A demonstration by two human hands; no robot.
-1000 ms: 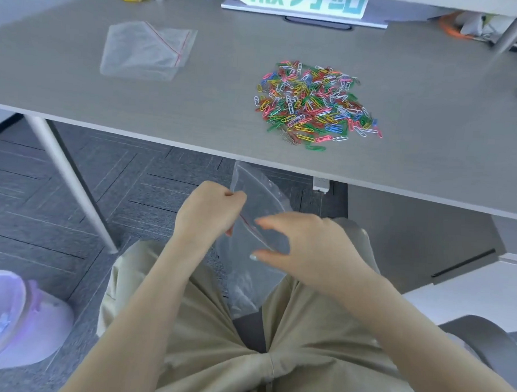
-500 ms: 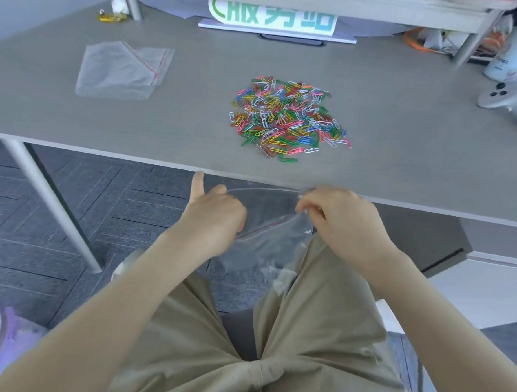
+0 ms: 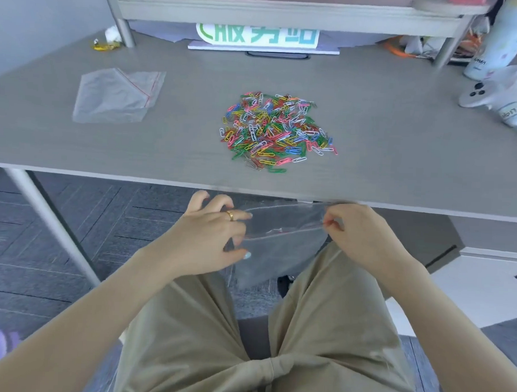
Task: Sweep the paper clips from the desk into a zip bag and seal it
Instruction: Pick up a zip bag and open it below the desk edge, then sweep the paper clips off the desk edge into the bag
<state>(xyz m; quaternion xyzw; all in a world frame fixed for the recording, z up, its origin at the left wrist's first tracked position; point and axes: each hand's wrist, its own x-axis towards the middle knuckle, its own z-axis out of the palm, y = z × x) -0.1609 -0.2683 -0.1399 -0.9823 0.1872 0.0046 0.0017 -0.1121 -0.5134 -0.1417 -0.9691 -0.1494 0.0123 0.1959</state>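
Note:
A heap of coloured paper clips (image 3: 275, 132) lies in the middle of the grey desk (image 3: 399, 159), a little back from its front edge. Below that edge, over my lap, I hold a clear zip bag (image 3: 282, 243) with a red seal line, its mouth spread open and facing up. My left hand (image 3: 212, 238) pinches the bag's left side, thumb under and fingers over the rim. My right hand (image 3: 364, 237) pinches the right end of the rim. The bag looks empty.
A second clear zip bag (image 3: 117, 95) lies flat at the desk's left. A green-lettered sign (image 3: 258, 34) stands under a shelf riser at the back. At the right sit a white controller (image 3: 477, 95), a plastic bag and a bottle (image 3: 503, 37). A desk leg (image 3: 51, 223) slants at left.
Both hands have lifted the bag from my lap up to just under the desk edge and pulled its mouth apart. My view has tilted up toward the back of the desk.

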